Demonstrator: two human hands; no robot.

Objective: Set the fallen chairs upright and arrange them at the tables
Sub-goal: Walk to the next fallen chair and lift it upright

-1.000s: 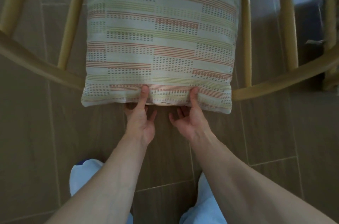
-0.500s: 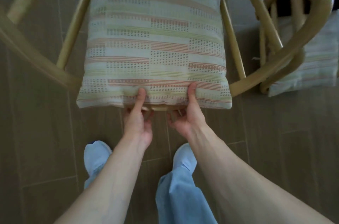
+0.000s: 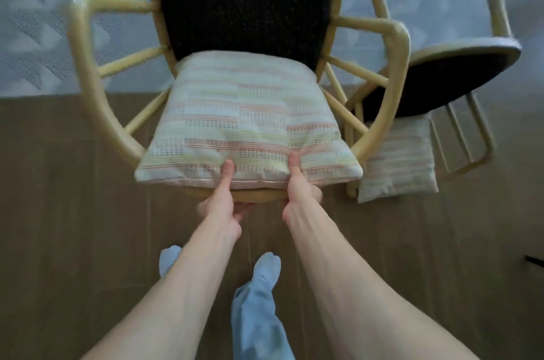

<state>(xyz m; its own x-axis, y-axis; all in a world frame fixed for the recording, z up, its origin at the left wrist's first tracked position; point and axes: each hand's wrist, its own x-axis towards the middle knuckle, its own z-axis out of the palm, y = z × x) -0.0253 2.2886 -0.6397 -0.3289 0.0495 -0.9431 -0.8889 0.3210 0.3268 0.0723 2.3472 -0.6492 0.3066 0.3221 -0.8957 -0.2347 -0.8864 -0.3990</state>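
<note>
A yellow rattan armchair [image 3: 88, 88] with a dark woven back fills the middle of the view, tilted back. A striped seat cushion [image 3: 247, 124] lies on its seat. My left hand [image 3: 222, 197] grips the seat's front edge, thumb pressed on the cushion and fingers curled under the rim. My right hand [image 3: 298, 186] grips the same edge a little to the right, in the same way. A second rattan chair [image 3: 441, 71] lies fallen at the right, its dark seat turned up.
A loose striped cushion [image 3: 397, 162] lies on the brown tiled floor [image 3: 73, 212] beside the fallen chair. A pale patterned rug [image 3: 44, 21] covers the floor at the back. My feet in light blue stand just below the chair.
The chair's seat has tipped so that its dark back and both armrests have come into view. Both hands keep the same grip. My view has pulled back, showing the second chair and the rug.
</note>
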